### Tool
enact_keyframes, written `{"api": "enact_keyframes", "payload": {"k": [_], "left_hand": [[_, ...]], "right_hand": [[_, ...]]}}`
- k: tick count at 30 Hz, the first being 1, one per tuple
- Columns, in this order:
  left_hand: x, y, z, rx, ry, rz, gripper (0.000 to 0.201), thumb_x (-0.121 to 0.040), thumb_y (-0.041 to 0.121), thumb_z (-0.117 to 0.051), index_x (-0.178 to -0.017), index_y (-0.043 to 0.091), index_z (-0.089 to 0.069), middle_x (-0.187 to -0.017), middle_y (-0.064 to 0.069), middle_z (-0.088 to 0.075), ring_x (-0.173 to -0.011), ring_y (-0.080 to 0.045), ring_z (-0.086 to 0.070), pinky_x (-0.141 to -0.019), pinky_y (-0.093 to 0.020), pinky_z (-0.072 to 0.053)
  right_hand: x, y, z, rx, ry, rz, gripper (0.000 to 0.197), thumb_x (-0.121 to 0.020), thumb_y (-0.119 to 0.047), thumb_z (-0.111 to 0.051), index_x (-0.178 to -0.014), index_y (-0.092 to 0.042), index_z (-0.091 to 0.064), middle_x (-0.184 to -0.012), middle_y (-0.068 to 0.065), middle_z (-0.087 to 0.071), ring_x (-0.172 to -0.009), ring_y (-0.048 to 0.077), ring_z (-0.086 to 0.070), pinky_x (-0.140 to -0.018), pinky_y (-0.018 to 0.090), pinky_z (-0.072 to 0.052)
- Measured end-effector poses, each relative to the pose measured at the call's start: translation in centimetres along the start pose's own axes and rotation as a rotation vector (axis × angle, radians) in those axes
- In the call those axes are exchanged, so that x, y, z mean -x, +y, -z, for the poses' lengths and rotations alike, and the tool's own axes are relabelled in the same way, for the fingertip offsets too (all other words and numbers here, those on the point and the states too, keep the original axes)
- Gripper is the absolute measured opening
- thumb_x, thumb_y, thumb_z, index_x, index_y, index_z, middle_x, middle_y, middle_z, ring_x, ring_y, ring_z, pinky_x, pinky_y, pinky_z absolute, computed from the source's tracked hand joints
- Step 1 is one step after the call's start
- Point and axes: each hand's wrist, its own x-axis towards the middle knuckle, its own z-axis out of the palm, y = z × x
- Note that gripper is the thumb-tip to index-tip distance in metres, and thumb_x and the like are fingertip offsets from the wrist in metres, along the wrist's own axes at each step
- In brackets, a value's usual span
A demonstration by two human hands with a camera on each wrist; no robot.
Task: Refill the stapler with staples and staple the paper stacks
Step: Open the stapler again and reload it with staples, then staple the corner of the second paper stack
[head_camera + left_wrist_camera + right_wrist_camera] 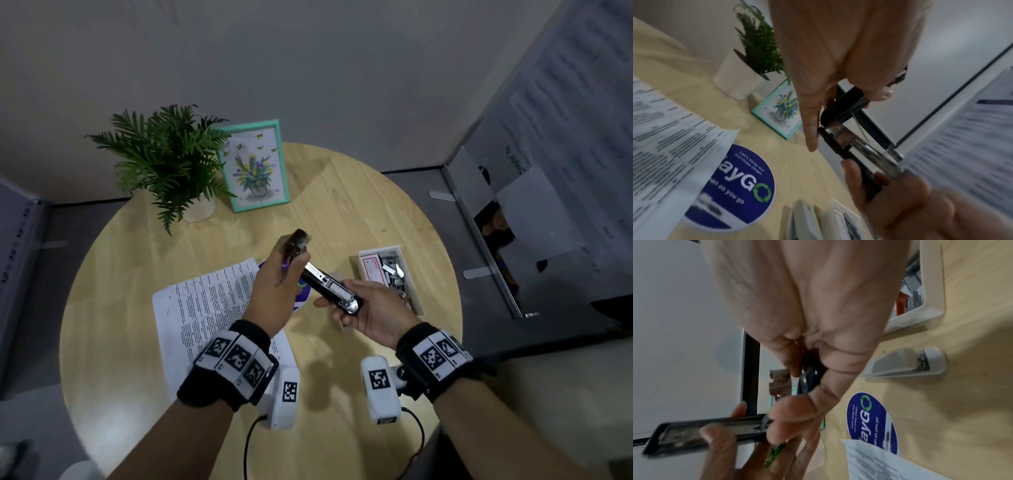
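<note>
A black stapler (325, 284) is held up above the round wooden table (342, 192), hinged wide open. My left hand (284, 274) grips its black top cover (849, 97), which points up and away. My right hand (359, 311) grips the near end, where the metal magazine (346, 298) lies bare. Whether staples sit in the magazine cannot be told. A printed paper stack (205, 308) lies on the table under my left forearm. To the right, a white tray (411, 274) holds loose staple strips (394, 270) and a red-printed staple box (371, 269).
A second, light grey stapler (906, 365) lies on the table between the tray (931, 288) and a round blue sticker (871, 421). A potted fern (164, 161) and a teal picture frame (255, 164) stand at the table's far side. A glass partition (513, 205) stands on the right.
</note>
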Motion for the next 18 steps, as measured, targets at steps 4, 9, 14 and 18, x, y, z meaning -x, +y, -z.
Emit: {"api": "enact_keyframes", "payload": {"k": [4, 9, 14, 18], "left_hand": [[0.1, -0.2, -0.1, -0.257, -0.075, -0.163, 0.031, -0.091, 0.009, -0.058, -0.111, 0.032, -0.061, -0.114, 0.005, -0.058, -0.099, 0.004, -0.055, -0.088, -0.01, -0.043], [-0.1, -1.3, 0.8, -0.446, -0.236, -0.111, 0.048, -0.085, 0.004, -0.065, -0.117, 0.04, -0.063, -0.136, 0.005, -0.037, -0.122, -0.013, -0.047, -0.102, -0.033, -0.047], [0.3, -1.0, 1.6, -0.476, -0.323, -0.051, 0.051, -0.081, 0.011, -0.073, -0.125, 0.033, -0.06, -0.144, 0.005, -0.035, -0.129, -0.011, -0.043, -0.104, -0.02, -0.043], [0.8, -1.2, 3.1, -0.386, -0.324, -0.005, 0.057, -0.08, -0.001, -0.071, -0.13, 0.024, -0.057, -0.145, 0.006, -0.04, -0.127, -0.007, -0.046, -0.1, -0.014, -0.045]], "right_hand": [[0.3, 0.3, -0.6, -0.053, -0.003, 0.006, 0.038, -0.102, -0.017, -0.034, -0.123, 0.009, -0.052, -0.09, 0.027, -0.071, -0.052, 0.021, -0.062, -0.044, 0.02, -0.05], [0.4, 0.1, -1.2, -0.009, -0.132, -0.066, 0.062, -0.098, -0.048, -0.03, -0.125, 0.001, -0.058, -0.095, 0.022, -0.07, -0.063, 0.023, -0.068, -0.052, 0.025, -0.055], [0.1, 0.9, -1.1, 0.222, -0.196, -0.069, 0.074, -0.083, -0.07, -0.04, -0.123, -0.012, -0.064, -0.103, 0.015, -0.07, -0.077, 0.018, -0.064, -0.066, 0.027, -0.051], [-0.7, 1.9, -1.8, 0.251, -0.134, -0.06, 0.048, -0.081, -0.041, -0.066, -0.112, -0.004, -0.064, -0.096, 0.014, -0.069, -0.07, 0.017, -0.063, -0.062, 0.026, -0.05]]}}
